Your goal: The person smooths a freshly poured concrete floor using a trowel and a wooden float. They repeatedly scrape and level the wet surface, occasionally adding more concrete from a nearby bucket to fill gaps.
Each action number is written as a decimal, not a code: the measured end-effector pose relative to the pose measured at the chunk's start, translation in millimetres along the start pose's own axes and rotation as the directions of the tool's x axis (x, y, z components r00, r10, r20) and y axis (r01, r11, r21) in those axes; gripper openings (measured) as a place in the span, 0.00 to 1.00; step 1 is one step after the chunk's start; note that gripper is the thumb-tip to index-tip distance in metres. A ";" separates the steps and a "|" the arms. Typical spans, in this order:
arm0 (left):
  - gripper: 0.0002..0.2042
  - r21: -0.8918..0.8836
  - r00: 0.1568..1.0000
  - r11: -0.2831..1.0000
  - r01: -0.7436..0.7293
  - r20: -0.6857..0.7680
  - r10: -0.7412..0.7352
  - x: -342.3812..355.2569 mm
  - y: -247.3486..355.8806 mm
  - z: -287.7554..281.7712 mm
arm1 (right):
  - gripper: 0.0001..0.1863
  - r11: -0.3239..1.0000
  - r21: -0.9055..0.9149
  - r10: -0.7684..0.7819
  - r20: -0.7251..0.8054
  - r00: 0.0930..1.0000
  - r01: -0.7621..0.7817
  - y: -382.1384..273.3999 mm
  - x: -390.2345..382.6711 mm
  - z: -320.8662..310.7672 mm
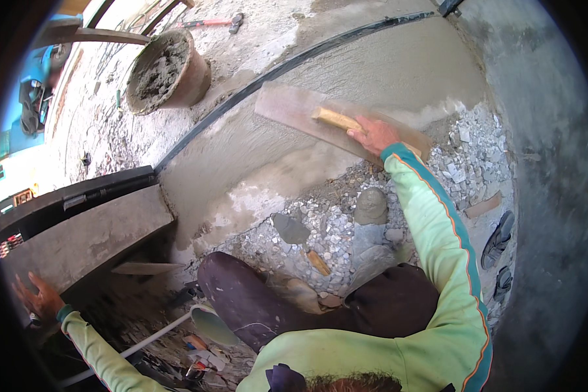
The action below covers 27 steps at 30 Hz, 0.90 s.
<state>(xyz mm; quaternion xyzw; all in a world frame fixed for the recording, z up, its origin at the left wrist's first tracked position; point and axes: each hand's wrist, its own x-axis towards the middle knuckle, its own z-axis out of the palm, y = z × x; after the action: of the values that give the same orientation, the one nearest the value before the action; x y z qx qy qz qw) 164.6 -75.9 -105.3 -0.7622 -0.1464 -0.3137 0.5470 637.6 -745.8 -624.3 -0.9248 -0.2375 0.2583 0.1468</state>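
My right hand [374, 135] grips the wooden handle of a long wooden float [294, 108] that lies flat on a patch of wet grey cement [372, 65]. The float sits at the near edge of the smoothed cement, beside a bed of crushed stone [326, 228]. My left hand [39, 300] is stretched out to the far left, fingers spread, resting on the end of a concrete ledge [85, 235]. It holds nothing. My knees in dark trousers are bent below the stones.
A bucket [170, 65] with mortar stands at the upper left. A black strip [268, 75] borders the wet cement. A red-handled hammer [212, 23] lies at the top. A trowel [147, 268] rests under the ledge. Two shoes [498, 242] lie at the right. A white pipe [150, 340] runs at the lower left.
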 end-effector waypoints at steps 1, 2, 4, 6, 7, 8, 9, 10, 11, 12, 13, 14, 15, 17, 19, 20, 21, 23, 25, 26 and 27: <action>0.19 0.020 1.000 1.000 0.004 0.006 -0.004 1.9 2.7 -1.2 | 0.31 1.000 0.004 0.011 -0.007 1.000 -0.011 4.4 2.3 -5.2; 0.19 0.028 1.000 1.000 0.011 0.008 -0.012 3.6 5.1 -1.5 | 0.31 1.000 0.006 0.023 -0.014 1.000 -0.023 14.1 2.8 -10.9; 0.20 0.038 0.999 0.999 0.028 0.016 -0.029 4.0 7.5 -2.8 | 0.31 0.999 0.025 0.035 -0.059 0.998 -0.034 34.2 2.5 -13.7; 0.20 0.036 0.998 0.998 0.055 0.036 -0.057 5.3 9.9 -2.1 | 0.31 0.997 0.059 0.049 -0.141 0.989 -0.041 57.3 -2.5 -13.5; 0.20 0.038 0.996 0.997 0.073 0.054 -0.075 4.8 10.7 -3.0 | 0.31 0.994 0.090 0.072 -0.151 0.986 -0.058 67.7 -5.6 -13.8; 0.21 0.040 0.995 0.996 0.080 0.061 -0.082 4.6 12.0 -4.9 | 0.31 0.990 0.121 0.093 -0.160 0.983 -0.074 73.8 -9.5 -15.8; 0.21 0.040 0.994 0.995 0.087 0.068 -0.089 4.6 14.1 -6.3 | 0.31 0.984 0.152 0.116 -0.169 0.979 -0.090 78.5 -12.8 -16.8; 0.21 0.038 0.994 0.996 0.084 0.063 -0.086 4.2 18.1 -8.7 | 0.30 0.979 0.161 0.152 -0.189 0.970 -0.122 82.7 -19.0 -16.5; 0.21 0.036 0.995 0.996 0.084 0.055 -0.086 5.9 18.2 -9.2 | 0.29 0.973 0.174 0.188 -0.211 0.959 -0.153 82.2 -29.5 -19.4; 0.21 0.035 0.995 0.996 0.085 0.050 -0.087 7.0 18.2 -9.7 | 0.29 0.965 0.190 0.222 -0.233 0.947 -0.179 78.7 -37.2 -20.9; 0.21 0.032 0.995 0.995 0.090 0.047 -0.092 6.2 17.6 -8.8 | 0.28 0.966 0.175 0.225 -0.201 0.953 -0.191 72.7 -43.2 -20.2; 0.21 0.019 0.994 0.995 0.096 0.043 -0.097 7.1 18.8 -8.5 | 0.27 0.966 0.159 0.231 -0.171 0.958 -0.204 63.9 -48.6 -21.7; 0.21 0.006 0.994 0.995 0.102 0.041 -0.102 6.7 20.1 -8.0 | 0.27 0.966 0.140 0.237 -0.141 0.961 -0.217 56.5 -49.7 -22.8; 0.21 -0.024 0.994 0.994 0.106 0.043 -0.105 7.6 24.4 -10.0 | 0.28 0.989 0.105 0.116 -0.131 0.985 -0.102 35.4 -42.9 -22.9; 0.21 -0.020 0.993 0.995 0.102 0.054 -0.101 5.3 23.6 -11.8 | 0.29 0.996 0.056 0.070 -0.081 0.994 -0.066 14.1 -34.8 -21.1; 0.21 -0.009 0.993 0.995 0.102 0.060 -0.101 5.0 23.0 -11.6 | 0.29 0.993 0.068 0.097 -0.078 0.992 -0.091 14.0 -32.4 -24.0; 0.21 -0.013 0.995 0.996 0.092 0.047 -0.091 5.2 23.5 -11.8 | 0.29 0.990 0.081 0.122 -0.075 0.990 -0.116 16.6 -31.4 -27.0; 0.21 -0.024 0.997 0.997 0.077 0.023 -0.077 6.8 28.0 -14.3 | 0.28 0.980 0.131 0.164 -0.120 0.979 -0.148 28.3 -35.8 -27.1; 0.21 -0.024 0.996 0.996 0.089 0.028 -0.088 9.8 34.4 -16.7 | 0.26 0.967 0.201 0.200 -0.213 0.956 -0.157 50.1 -45.2 -22.1; 0.21 -0.022 0.995 0.996 0.092 0.033 -0.091 11.1 36.2 -20.0 | 0.26 0.960 0.202 0.236 -0.222 0.946 -0.192 51.4 -50.0 -21.7; 0.21 -0.037 0.995 0.995 0.098 0.041 -0.096 13.1 39.0 -23.5 | 0.26 0.953 0.203 0.271 -0.232 0.934 -0.226 52.0 -56.1 -20.5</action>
<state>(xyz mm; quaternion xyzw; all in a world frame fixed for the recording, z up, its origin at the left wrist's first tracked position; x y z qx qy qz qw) 189.1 -113.2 -121.1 -0.7707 -0.1879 -0.3274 0.5133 625.5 -821.7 -605.0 -0.9568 -0.0737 0.1724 0.2221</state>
